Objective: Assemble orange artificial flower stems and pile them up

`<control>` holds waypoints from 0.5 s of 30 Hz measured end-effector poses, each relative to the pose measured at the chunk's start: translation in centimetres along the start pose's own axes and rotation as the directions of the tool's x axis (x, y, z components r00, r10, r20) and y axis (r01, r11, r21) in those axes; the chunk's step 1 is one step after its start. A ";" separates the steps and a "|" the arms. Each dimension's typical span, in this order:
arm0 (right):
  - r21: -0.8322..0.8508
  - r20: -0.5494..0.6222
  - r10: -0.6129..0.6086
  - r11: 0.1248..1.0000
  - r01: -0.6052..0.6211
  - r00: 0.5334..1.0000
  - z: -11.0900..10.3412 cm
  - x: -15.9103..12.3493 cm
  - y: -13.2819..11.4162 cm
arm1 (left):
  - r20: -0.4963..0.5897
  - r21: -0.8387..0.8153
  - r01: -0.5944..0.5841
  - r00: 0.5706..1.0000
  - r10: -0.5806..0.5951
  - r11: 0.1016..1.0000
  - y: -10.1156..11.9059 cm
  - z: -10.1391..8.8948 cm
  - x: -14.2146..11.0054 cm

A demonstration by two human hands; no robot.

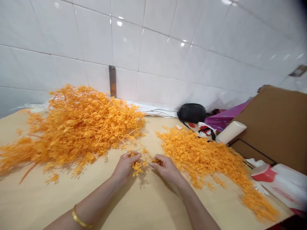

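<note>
Pinched in my left hand [124, 166] is an orange flower sprig [137, 168], its small blossoms hanging past the thumb. Just to its right, my right hand [165, 167] has thumb and fingers closed together near the sprig's thin stem; the fingertips partly hide what they grip. A big heap of orange branching flower stems [88, 124] lies to the left of my hands. On the right spreads a flatter pile of loose small orange blossoms [199, 153].
The pale wooden table [96, 198] stands against a white tiled wall [155, 51]. At the back right are a black pouch [192, 112], a cream roll [231, 132] and purple plastic [225, 115]. A brown cardboard box [278, 124] and a red and white packet [283, 182] line the right edge.
</note>
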State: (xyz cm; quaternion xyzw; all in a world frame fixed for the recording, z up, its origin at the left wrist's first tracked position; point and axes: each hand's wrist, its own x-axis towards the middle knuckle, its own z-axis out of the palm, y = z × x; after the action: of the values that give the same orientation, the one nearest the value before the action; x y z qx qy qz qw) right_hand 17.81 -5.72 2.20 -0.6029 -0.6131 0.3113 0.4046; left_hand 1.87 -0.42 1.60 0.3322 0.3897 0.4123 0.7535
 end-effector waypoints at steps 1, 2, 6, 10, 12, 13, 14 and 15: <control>-0.012 0.004 -0.003 1.000 0.003 1.000 0.1 0.0 -0.1 | 0.015 0.003 0.011 1.000 -0.011 1.000 0.0 -0.1 0.0; -0.003 0.005 0.002 1.000 -0.002 1.000 0.2 0.0 -0.2 | 0.035 0.020 0.029 0.999 -0.030 0.999 0.0 -0.2 0.1; 0.111 -0.032 0.000 0.994 0.003 0.999 0.1 0.2 -0.1 | 0.142 0.206 0.071 0.985 -0.101 0.976 -0.7 -0.5 0.2; 0.168 -0.298 0.029 0.985 0.023 0.954 -1.2 0.9 1.2 | 0.199 0.253 0.067 0.973 -0.120 0.965 -1.6 -0.6 0.0; 0.279 -0.538 0.136 0.960 0.023 0.832 -2.6 1.3 2.1 | 0.178 0.213 0.083 0.977 -0.122 0.974 -1.6 -0.6 0.0; 0.349 -0.623 0.202 0.936 0.037 0.756 -3.3 1.4 2.5 | 0.153 0.177 0.086 0.982 -0.113 0.980 -1.5 -0.6 0.0; 0.408 -0.670 0.253 0.911 0.061 0.698 -3.8 1.5 2.8 | 0.121 0.130 0.083 0.988 -0.099 0.988 -1.3 -0.5 0.1; 0.446 -0.668 0.283 0.892 0.066 0.688 -4.1 1.6 3.0 | 0.084 0.073 0.078 0.993 -0.084 0.994 -1.1 -0.4 0.1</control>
State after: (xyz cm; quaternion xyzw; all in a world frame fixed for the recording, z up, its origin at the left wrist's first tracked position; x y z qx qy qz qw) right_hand 22.95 -4.38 1.79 -0.6054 -0.2822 0.2040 0.7157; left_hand 1.93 -0.75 0.42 0.3595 0.3836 0.3526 0.7741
